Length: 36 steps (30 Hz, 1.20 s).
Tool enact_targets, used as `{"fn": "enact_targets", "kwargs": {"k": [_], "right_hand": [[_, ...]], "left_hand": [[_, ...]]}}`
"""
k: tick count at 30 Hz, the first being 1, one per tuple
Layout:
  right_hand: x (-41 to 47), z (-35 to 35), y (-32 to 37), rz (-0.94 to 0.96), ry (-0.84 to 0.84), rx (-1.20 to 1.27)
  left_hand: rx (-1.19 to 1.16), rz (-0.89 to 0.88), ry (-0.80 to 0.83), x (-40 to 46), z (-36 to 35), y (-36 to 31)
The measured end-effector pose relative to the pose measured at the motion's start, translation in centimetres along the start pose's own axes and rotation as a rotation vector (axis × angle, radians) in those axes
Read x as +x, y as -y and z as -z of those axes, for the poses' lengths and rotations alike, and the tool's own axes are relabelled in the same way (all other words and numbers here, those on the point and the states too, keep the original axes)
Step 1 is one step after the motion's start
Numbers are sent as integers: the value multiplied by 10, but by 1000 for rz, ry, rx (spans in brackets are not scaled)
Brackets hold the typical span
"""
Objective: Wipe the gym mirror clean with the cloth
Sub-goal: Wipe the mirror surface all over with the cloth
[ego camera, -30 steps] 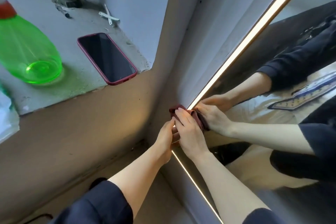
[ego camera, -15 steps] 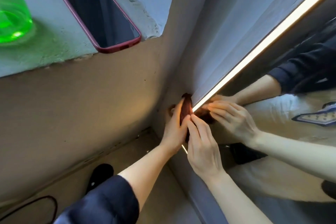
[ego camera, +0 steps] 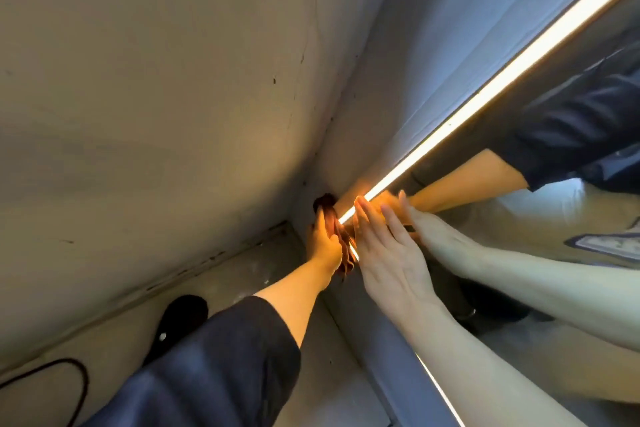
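The mirror [ego camera: 540, 291] fills the right side, edged by a lit LED strip [ego camera: 485, 90] that runs down to the corner. My left hand [ego camera: 323, 243] grips the dark red cloth [ego camera: 334, 218] and holds it against the mirror's edge, just left of the strip. The cloth bunches above and below the fingers. My right hand [ego camera: 388, 253] lies flat with straight fingers against the glass, right beside the cloth. Reflections of both arms show in the glass.
A beige wall [ego camera: 166, 97] meets the mirror frame in a tight corner. Below are the floor, a dark shoe [ego camera: 180, 319] and a black cable [ego camera: 69, 378] at the lower left.
The view has dropped, so the ledge with the phone and green bottle has left the frame. My right hand has let go of the cloth and flattened; the left hand alone holds it, lower down.
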State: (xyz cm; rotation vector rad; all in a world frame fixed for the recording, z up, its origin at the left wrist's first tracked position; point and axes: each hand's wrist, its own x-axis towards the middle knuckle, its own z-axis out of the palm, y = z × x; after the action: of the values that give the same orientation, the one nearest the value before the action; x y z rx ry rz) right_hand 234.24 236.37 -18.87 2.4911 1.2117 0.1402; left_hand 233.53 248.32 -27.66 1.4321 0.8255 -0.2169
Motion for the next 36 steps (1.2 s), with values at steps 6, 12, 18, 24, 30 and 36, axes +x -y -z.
{"fn": "enact_targets", "kwargs": {"k": [6, 12, 18, 24, 30, 36], "right_hand": [[-54, 40, 19, 27, 145, 198], [-115, 119, 33, -898, 370, 1030], [-176, 166, 2, -1766, -46, 1744], [-307, 223, -4, -2148, -822, 1957], [-431, 260, 6, -2131, -1404, 1878], [-580, 266, -11, -2243, -1529, 1499]], "left_hand": [[-83, 208, 282, -84, 18, -9], [-409, 326, 330, -185, 20, -67], [143, 208, 568, -272, -41, -112], [447, 61, 1038, -379, -124, -126], [655, -44, 1345, -504, -189, -115], [676, -148, 1482, -612, -277, -69]]}}
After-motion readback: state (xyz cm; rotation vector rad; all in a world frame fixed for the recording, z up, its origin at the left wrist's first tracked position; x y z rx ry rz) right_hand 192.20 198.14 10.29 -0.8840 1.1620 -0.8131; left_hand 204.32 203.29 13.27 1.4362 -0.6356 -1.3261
